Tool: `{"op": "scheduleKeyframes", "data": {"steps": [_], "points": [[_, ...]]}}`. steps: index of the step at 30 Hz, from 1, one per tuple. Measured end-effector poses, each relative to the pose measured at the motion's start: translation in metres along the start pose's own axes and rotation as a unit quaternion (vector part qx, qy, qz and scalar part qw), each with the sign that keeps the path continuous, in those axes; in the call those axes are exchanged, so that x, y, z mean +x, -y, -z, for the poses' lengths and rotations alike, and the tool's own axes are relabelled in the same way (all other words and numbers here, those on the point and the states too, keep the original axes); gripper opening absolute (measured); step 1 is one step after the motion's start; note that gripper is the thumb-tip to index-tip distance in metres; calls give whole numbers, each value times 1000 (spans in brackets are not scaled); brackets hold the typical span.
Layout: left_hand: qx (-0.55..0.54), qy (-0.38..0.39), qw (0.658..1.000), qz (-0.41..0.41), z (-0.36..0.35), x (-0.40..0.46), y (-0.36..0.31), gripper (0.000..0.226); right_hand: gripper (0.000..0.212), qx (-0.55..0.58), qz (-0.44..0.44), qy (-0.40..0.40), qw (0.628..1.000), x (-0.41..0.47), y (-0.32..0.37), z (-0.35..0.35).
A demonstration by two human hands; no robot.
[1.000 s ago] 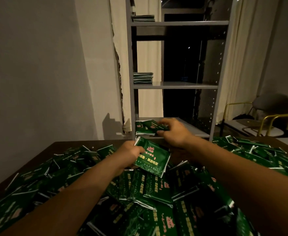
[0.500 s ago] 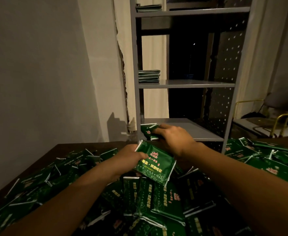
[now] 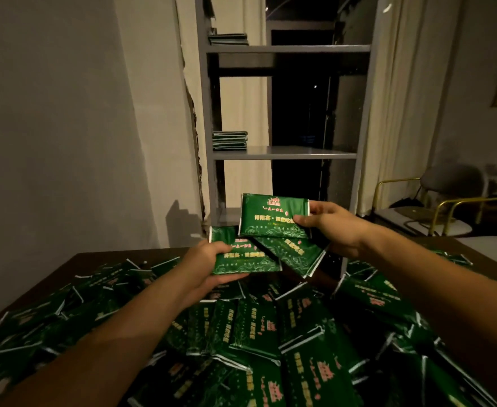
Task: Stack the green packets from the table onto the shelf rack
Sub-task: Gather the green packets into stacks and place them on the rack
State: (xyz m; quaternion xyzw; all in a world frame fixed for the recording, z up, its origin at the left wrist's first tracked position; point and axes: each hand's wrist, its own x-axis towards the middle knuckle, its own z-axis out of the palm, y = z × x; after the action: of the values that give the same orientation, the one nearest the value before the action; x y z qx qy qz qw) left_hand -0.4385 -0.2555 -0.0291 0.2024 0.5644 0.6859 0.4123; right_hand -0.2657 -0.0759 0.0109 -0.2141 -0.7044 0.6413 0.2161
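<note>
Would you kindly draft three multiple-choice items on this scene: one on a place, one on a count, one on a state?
1. Where does the stack on the middle shelf sit?
A. left end
B. centre
C. right end

2. How many shelves visibly hold stacked packets?
A. none
B. two
C. four

3. What is the right hand doing?
A. hanging empty
B. gripping a green packet
C. resting on the chair

Answers:
1 A: the stack of packets lies beside the left post.
2 B: a further stack lies on the upper shelf.
3 B: its fingers pinch the raised packet; the left hand grips another.
</note>
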Motion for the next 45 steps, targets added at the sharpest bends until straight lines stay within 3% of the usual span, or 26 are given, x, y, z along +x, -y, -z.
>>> {"op": "scheduleKeyframes", "data": {"steps": [4, 9, 12, 15, 18, 22, 24, 27, 28, 31, 35, 38, 41, 45], "points": [[-5, 51, 999, -2, -27, -12, 3, 42, 21, 19, 17, -36, 999, -14, -4, -15], [91, 13, 994, -53, -36, -4, 15, 77, 17, -16, 40, -103, 994, -29, -7, -19], [42, -29, 997, -62, -29, 1, 20, 72, 16, 58, 35, -176, 982, -39, 1, -1], [-38, -41, 997, -60, -28, 6, 19, 73, 20, 117, -48, -80, 989, -51, -4, 4], [-75, -26, 996, -41, -36, 7, 16, 56, 25, 165, -79, -16, 983, -49, -19, -7], [-77, 40, 996, -8, -46, 7, 13, 12, 26, 44, -41, -119, 991, -35, -26, -5], [-59, 38, 997, -18, -44, 16, 14, 17, 36, -30, -25, -132, 991, -31, -28, 4], [48, 42, 997, -43, -46, 25, 18, 64, 44, -134, 13, -128, 983, -27, -29, 10], [90, 45, 994, -51, -48, 29, 18, 70, 45, -157, 35, -124, 979, -24, -27, 9], [113, 48, 988, -98, -56, 37, 20, 28, 61, -171, 69, -92, 979, -13, -26, 8], [145, 64, 978, -137, -57, 53, 3, 43, 87, -24, 28, -42, 998, 11, -26, 16], [143, 32, 973, -181, -54, 65, -17, 36, 68, 56, 26, -43, 997, 28, -22, 22], [204, -39, 943, -260, -56, 80, -24, 37, 37, 45, 66, -116, 990, 50, -21, 20], [205, -102, 936, -267, -63, 102, -20, 36, 28, 6, 94, -158, 983, 77, -24, 17]]}}
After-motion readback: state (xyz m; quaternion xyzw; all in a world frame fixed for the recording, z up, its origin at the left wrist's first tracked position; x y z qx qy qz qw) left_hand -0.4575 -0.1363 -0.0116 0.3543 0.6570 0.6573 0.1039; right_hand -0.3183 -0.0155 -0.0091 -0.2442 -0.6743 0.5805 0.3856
